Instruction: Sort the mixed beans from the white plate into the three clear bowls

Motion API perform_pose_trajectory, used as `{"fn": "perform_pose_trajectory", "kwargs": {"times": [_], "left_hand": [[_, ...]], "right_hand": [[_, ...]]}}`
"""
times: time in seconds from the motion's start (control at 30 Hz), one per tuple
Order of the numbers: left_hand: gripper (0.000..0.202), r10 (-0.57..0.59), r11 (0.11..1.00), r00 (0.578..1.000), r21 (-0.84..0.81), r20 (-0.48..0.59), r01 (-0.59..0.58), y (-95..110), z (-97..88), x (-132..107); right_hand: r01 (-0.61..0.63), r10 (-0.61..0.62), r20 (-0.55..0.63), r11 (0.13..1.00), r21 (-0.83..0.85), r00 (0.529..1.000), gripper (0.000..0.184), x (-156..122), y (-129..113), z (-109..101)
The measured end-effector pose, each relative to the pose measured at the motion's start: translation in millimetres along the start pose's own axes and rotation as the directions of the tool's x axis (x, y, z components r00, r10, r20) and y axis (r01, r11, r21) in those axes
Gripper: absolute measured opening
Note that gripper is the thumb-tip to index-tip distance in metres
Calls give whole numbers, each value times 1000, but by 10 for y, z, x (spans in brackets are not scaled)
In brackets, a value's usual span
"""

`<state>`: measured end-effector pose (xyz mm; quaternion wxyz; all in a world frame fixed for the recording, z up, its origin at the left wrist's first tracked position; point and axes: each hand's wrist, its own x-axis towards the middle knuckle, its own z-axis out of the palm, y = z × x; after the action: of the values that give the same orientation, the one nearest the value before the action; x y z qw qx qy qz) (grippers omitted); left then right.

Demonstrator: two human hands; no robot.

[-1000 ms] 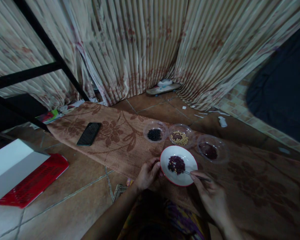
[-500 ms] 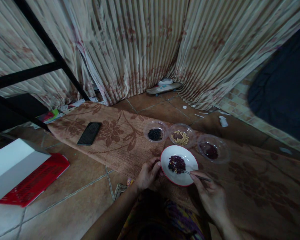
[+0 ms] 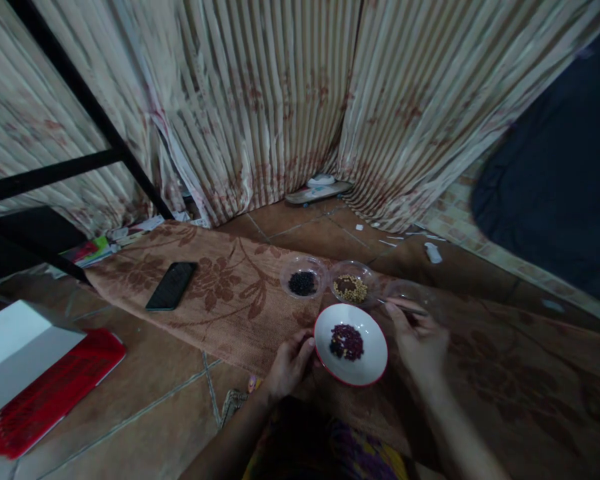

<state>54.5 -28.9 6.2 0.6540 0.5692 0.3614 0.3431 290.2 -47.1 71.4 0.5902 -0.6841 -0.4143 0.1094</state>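
Note:
My left hand (image 3: 291,365) pinches the left rim of a white bowl with a red edge (image 3: 375,360). Inside the bowl lies a pile of dark red beans (image 3: 351,339), with some black and yellowish ones at its left. My right hand (image 3: 420,340) grips slim metal tweezers (image 3: 405,306), raised off the bowl with the tip pointing left, close to the yellow beans. Behind the bowl stand clear plastic cups: one with black beans (image 3: 303,283), one with yellow beans (image 3: 351,288). A third clear cup (image 3: 405,288) is mostly hidden by my right hand, its contents included.
A black phone (image 3: 171,286) lies on the left of the brown flowered cloth (image 3: 230,320). Left of it on the tiles are a red basket (image 3: 55,393) and a white box (image 3: 25,353). Striped curtains (image 3: 260,100) hang behind, with a skateboard (image 3: 317,192) at their foot.
My right hand has lifted the tweezers out of the beans in the bowl and moved them up toward the cups. My left hand still holds the bowl. The view has shifted slightly.

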Motion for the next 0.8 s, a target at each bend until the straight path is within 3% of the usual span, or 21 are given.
{"fn": "perform_pose_trajectory", "kwargs": {"times": [0.17, 0.43, 0.6, 0.8], "left_hand": [[43, 17, 1000, 1000, 5, -4, -17, -11, -6, 4], [42, -8, 1000, 1000, -30, -6, 8, 23, 9, 15], [42, -32, 998, 999, -47, -21, 31, 27, 32, 17], [41, -23, 999, 1000, -39, -15, 22, 51, 32, 11]], "right_hand": [[8, -6, -68, 999, 35, 998, 28, 107, 116, 80], [-124, 126, 21, 989, -77, 992, 31, -458, 126, -370], [-192, 223, 165, 964, -187, 961, 35, -663, 146, -574], [-51, 113, 291, 975, -215, 950, 33, -695, 134, -587]]}}
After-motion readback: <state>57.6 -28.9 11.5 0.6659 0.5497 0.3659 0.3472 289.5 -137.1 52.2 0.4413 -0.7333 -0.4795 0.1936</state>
